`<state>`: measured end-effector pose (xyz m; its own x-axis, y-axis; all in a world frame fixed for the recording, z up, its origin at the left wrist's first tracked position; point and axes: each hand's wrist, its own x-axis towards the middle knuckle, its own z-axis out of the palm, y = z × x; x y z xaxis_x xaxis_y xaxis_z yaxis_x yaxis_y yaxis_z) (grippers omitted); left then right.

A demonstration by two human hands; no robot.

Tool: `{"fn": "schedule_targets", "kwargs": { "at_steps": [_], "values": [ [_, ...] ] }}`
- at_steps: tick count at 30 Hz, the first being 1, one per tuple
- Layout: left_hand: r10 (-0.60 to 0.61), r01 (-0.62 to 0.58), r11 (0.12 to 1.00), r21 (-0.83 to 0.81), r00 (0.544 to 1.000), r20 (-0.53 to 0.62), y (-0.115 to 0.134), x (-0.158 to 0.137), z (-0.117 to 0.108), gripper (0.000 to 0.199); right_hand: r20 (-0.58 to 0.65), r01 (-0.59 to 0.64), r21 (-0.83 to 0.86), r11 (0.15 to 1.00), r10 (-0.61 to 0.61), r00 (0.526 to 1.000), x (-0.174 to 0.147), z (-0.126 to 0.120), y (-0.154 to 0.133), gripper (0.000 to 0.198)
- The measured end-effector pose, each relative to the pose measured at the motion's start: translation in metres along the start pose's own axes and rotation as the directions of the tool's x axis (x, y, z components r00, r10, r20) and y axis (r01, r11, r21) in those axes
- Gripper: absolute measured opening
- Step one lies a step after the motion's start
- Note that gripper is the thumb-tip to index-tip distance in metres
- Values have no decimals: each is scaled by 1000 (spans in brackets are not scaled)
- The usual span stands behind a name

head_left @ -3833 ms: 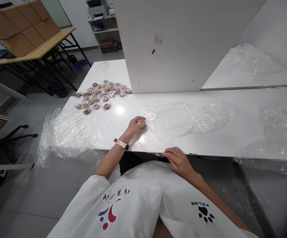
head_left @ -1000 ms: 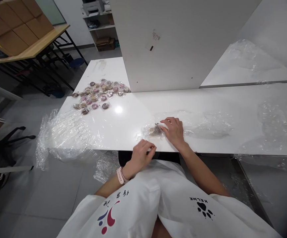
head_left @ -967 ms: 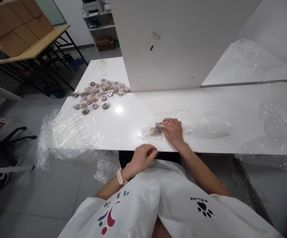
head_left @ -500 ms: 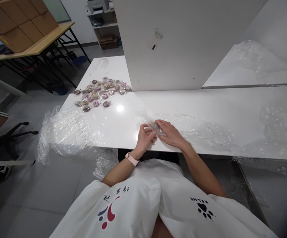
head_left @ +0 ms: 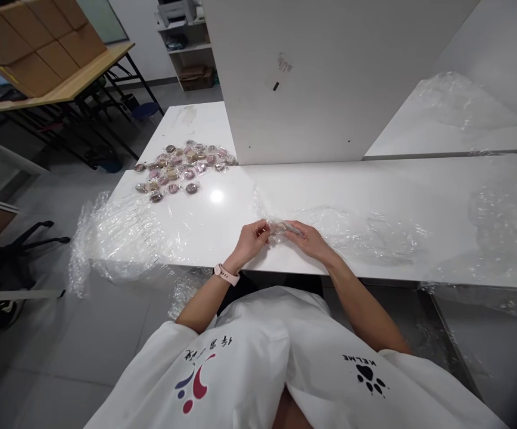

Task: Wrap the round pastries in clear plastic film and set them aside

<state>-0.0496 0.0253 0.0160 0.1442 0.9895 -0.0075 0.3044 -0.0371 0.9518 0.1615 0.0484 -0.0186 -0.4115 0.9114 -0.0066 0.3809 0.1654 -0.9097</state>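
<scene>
Two hands, one watch, perhaps twenty-five or more wrapped discs.

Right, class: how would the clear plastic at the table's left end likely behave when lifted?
The clear plastic is probably floppy, since it partly sags off the table. It looks thin and see-through, so likely light for its bulk. Its glossy sheen suggests it may be slippery.

Bundle: small, grey-brown and pale, wrapped in clear, shiny plastic; the contents are too small to make out.
Bundle's pose: lengthwise between your left hand and right hand, an end in your fingers at each side.
Bundle's place: over the front part of your white table; whether it touches, you cannot tell.
</scene>
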Motion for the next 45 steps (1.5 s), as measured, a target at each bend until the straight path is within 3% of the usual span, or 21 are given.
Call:
{"fn": "schedule_targets", "kwargs": {
  "at_steps": [4,8,10,12,14,15,16,17,18,20,21,22,24,26,28,31,33,36,38,42,45],
  "values": [
    [88,-86,993,82,996,-16,9,0,-7,12,7,-26,231,973,25,1000,0,-5,-6,46],
    [183,-162,971,174,977,-110,16,5,-26,8,-89,-1,268,963,25,996,0,-17,-18,43],
    [208,-173,964,203,964,-164,19,8,-36,9,-160,57,185,981,-27,987,-1,-20,-30,41],
    [219,-164,965,204,933,-285,23,7,-41,8,-269,134,-3,991,-130,954,-3,-19,-43,37],
    [154,-120,987,103,867,-473,27,-1,-40,11,-400,179,-248,952,-269,876,-8,-13,-53,34],
    [63,-81,997,-12,853,-519,28,-9,-37,15,-447,175,-360,916,-334,830,-12,-8,-55,34],
    [-65,-19,986,-166,874,-481,29,-19,-32,22,-470,161,-451,878,-387,794,-16,-2,-54,35],
    [-201,81,939,-335,919,-339,30,-29,-25,30,-470,146,-518,843,-424,774,-21,5,-50,36],
    [-304,216,850,-481,946,-112,30,-39,-18,40,-451,140,-569,810,-451,770,-26,13,-45,36],
    [-346,459,622,-634,888,303,27,-53,-5,55,-371,161,-638,753,-484,792,-37,31,-31,36],
    [-330,505,528,-683,863,383,25,-57,1,58,-322,184,-659,730,-494,808,-43,40,-24,36],
    [-329,494,458,-739,867,375,22,-57,5,56,-272,208,-672,710,-499,823,-48,48,-18,37],
    [-382,384,404,-831,895,228,12,-52,8,46,-182,253,-690,678,-501,846,-57,61,-11,41],
    [-449,297,446,-845,890,76,2,-46,10,44,-113,283,-702,654,-494,862,-63,68,-9,44],
    [-462,245,589,-770,884,-72,-4,-44,14,49,-67,297,-705,644,-478,876,-65,71,-10,45],
    [-277,127,877,-463,921,-272,1,-53,27,54,-34,294,-690,661,-436,899,-62,73,-13,42],
    [-100,37,971,-235,959,-263,10,-61,39,59,-43,266,-653,709,-385,922,-58,73,-13,35],
    [71,-75,996,-41,993,-91,22,-69,53,70,-81,185,-533,826,-268,960,-54,70,-14,27],
    [104,-104,994,-10,995,-2,22,-71,56,68,-70,192,-453,871,-250,966,-57,64,-17,28],
    [111,-111,993,-46,994,8,12,-68,53,57,-69,289,-359,888,-334,940,-86,50,-23,35],
    [166,-165,986,35,985,-46,4,-66,54,50,-296,181,-363,914,-297,908,-124,46,-20,22]
  ]
}}
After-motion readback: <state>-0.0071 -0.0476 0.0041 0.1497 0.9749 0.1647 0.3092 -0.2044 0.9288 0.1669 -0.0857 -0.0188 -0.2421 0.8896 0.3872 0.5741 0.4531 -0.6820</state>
